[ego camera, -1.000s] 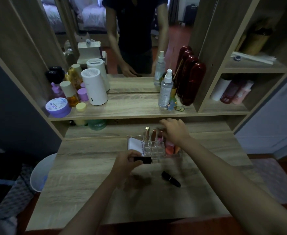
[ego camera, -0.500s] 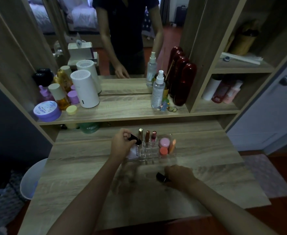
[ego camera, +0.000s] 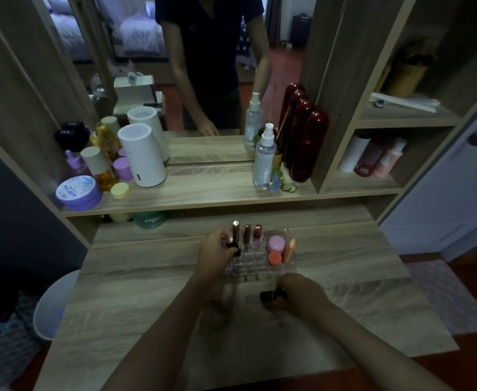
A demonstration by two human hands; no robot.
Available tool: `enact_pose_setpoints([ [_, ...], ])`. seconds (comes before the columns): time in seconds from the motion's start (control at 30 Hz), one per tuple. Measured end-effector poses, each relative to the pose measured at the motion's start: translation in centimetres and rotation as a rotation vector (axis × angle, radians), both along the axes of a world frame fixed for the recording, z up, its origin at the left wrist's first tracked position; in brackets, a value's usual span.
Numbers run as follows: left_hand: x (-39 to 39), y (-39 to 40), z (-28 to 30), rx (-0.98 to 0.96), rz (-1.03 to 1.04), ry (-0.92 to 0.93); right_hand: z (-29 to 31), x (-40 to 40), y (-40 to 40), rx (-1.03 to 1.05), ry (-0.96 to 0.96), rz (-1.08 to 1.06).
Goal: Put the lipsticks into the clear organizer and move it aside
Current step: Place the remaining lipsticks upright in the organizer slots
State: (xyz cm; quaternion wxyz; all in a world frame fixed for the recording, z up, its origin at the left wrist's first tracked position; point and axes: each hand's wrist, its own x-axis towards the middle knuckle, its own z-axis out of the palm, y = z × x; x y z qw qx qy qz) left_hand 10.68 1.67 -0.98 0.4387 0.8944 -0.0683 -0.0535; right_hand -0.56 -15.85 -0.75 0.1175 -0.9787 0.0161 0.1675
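Note:
The clear organizer point(ego camera: 255, 265) stands on the wooden desk point(ego camera: 147, 306) below the shelf. Three upright lipsticks point(ego camera: 247, 231) rise from its back row, and pink and orange round items fill its right side. My left hand point(ego camera: 214, 255) is at the organizer's left slots, closed on a black lipstick point(ego camera: 233, 246) held upright over them. My right hand point(ego camera: 296, 294) rests on the desk just in front of the organizer, its fingers wrapped around a second black lipstick point(ego camera: 269, 295) that lies on its side.
A shelf point(ego camera: 217, 193) above the desk carries a white cylinder point(ego camera: 143, 156), a purple jar point(ego camera: 78, 191), bottles and a spray bottle point(ego camera: 264, 156). Dark red cases point(ego camera: 307, 145) lean at its right. A mirror is behind it. A white bin point(ego camera: 52, 306) sits left of the desk.
My left hand carried its black lipstick from the desk up to the organizer's left slots. My right hand left the organizer's top and came down onto the lying lipstick, closing on it.

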Motion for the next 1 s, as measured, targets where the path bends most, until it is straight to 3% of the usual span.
enact_pose_setpoints([
  [0.23,-0.4,-0.8,-1.1,0.142,-0.069,-0.109,2.9,3.6,1.8,0.207,-0.345,-0.068],
  [0.4,-0.4,-0.9,-1.5,0.186,-0.094,-0.13,3.5,5.9,2.8,0.219,-0.413,-0.106],
  [0.73,-0.4,-0.5,-1.5,0.197,-0.11,-0.128,3.5,7.5,4.0,0.171,-0.253,-0.131],
  [1.0,-0.2,-0.3,-1.3,0.171,-0.14,-0.111,2.6,8.7,4.3,-0.059,-0.056,-0.114],
])
